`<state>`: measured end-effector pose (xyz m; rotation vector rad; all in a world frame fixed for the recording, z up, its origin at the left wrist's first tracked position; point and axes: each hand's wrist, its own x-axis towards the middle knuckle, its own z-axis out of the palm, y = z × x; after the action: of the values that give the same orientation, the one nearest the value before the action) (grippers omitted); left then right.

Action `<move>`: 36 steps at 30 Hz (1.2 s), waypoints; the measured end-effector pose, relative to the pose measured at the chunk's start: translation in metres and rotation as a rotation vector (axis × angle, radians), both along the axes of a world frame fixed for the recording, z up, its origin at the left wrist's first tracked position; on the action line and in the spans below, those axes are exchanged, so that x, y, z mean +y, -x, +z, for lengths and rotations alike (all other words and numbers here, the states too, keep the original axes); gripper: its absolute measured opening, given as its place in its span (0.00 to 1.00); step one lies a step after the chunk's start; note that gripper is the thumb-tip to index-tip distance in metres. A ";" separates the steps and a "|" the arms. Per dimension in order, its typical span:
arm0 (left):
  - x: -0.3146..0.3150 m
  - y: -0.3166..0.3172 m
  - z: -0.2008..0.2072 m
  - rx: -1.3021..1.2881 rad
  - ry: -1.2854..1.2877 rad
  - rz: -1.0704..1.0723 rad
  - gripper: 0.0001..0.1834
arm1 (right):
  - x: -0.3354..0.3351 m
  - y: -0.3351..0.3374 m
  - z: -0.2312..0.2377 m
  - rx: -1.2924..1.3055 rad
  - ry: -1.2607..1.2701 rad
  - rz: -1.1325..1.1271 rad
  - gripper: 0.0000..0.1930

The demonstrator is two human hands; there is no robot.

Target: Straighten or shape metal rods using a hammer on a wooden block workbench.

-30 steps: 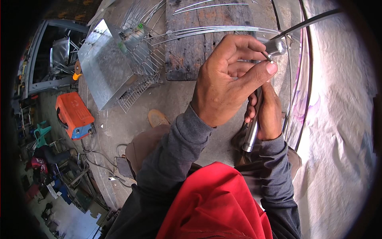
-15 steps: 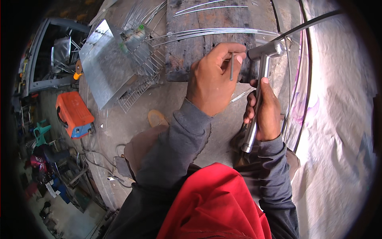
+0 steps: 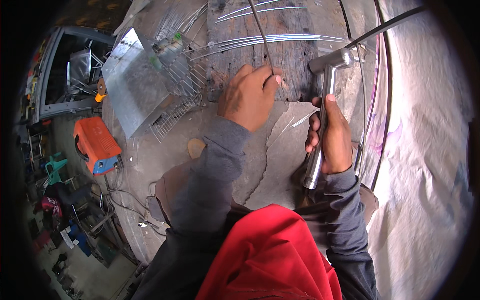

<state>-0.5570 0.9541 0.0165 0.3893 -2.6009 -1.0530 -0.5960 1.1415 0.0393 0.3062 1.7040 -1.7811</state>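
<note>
My left hand (image 3: 250,97) pinches the near end of a thin metal rod (image 3: 262,32), which slants up and away over a dark, worn wooden board (image 3: 235,70). In my right hand (image 3: 334,132) is a shiny metal hammer (image 3: 327,85), gripped round its tubular handle. Its cylindrical head (image 3: 331,61) hovers at the board's right edge. Behind my left hand, several thin bright wires (image 3: 270,40) lie across the board, and a few more rest farther back.
To the left sit a folded sheet-metal piece (image 3: 137,82) and wire grids (image 3: 175,112). An orange and blue machine (image 3: 97,145) stands farther left, cables trailing near it. A pale cloth (image 3: 420,150) hangs along the right side. A dark bar (image 3: 390,26) slants at upper right.
My left hand has moved left and slightly nearer, away from the hammer head. The rod in it now points far up the board. My right hand and the hammer have barely moved.
</note>
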 end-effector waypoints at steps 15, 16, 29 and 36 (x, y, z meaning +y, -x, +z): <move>0.034 -0.039 -0.008 -0.721 -0.595 -0.372 0.20 | -0.003 0.005 0.007 -0.058 0.079 -0.068 0.27; 0.033 -0.038 -0.009 -0.723 -0.557 -0.375 0.20 | -0.003 0.005 0.007 -0.054 0.068 -0.063 0.27; 0.033 -0.031 -0.016 -0.770 -0.738 -0.279 0.18 | 0.000 0.005 0.007 -0.012 0.049 -0.019 0.28; 0.033 -0.031 -0.013 -0.665 -0.848 -0.233 0.17 | -0.001 0.005 0.006 -0.003 0.041 -0.020 0.29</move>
<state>-0.5257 0.9872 0.0036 0.7278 -2.5960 -2.4592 -0.6006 1.1409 0.0453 0.3093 1.6652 -1.8272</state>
